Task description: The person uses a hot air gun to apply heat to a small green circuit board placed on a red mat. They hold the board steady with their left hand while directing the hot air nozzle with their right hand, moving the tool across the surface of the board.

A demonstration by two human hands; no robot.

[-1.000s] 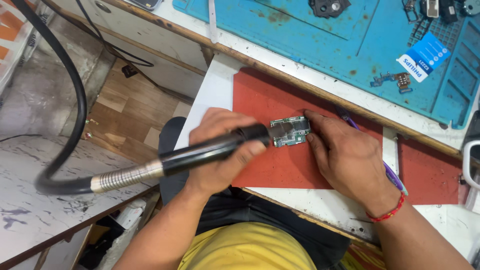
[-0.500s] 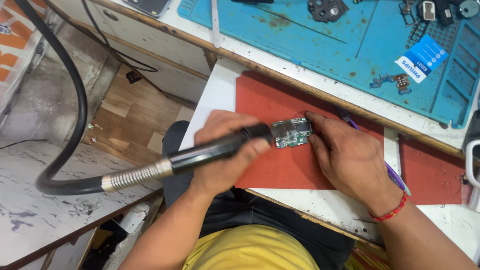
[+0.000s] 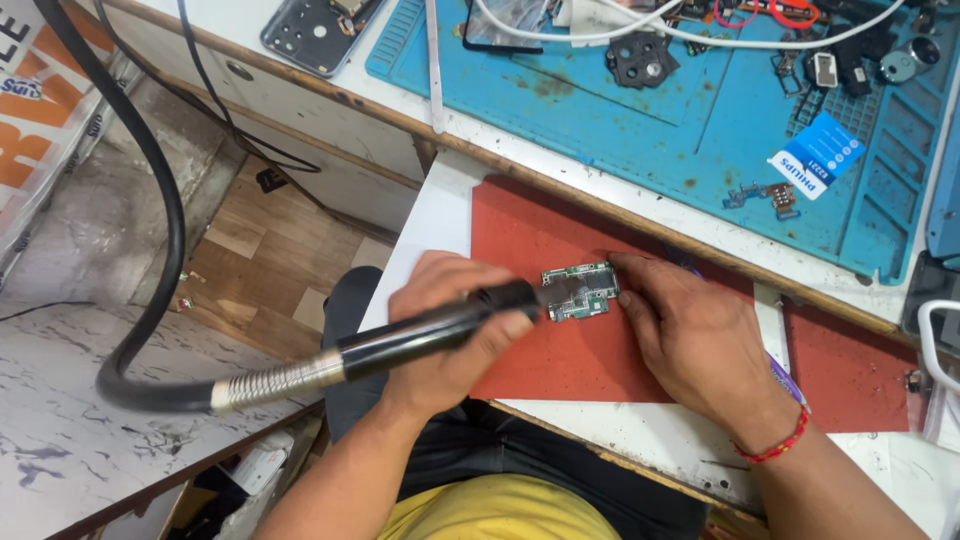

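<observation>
While both hands work over the red mat, the scene reads as follows.

Circuit board: small green rectangular circuit board (image 3: 580,291) with dark chips and metal shields, lying flat on the red mat (image 3: 560,355).
Tool: black cylindrical rotary handpiece (image 3: 435,328), smooth, joined to a ribbed metal spring collar and a thick black flexible shaft (image 3: 165,230) that loops off to the left.
Tool tip: touches the board's left edge.
Left hand: left hand (image 3: 450,330), fingers curled closed around the handpiece, pen-style, knuckles up.
Right hand: right hand (image 3: 700,340), palm down on the mat, fingertips pressing the board's right edge; a red thread bracelet (image 3: 775,447) circles the wrist.
Surface: matte red mat on a white pull-out shelf (image 3: 430,230); beyond it a worn blue silicone work mat (image 3: 640,120) with moulded compartments.
Room: marbled grey ledge (image 3: 60,440) at left, wood-pattern floor (image 3: 270,240) below.
</observation>
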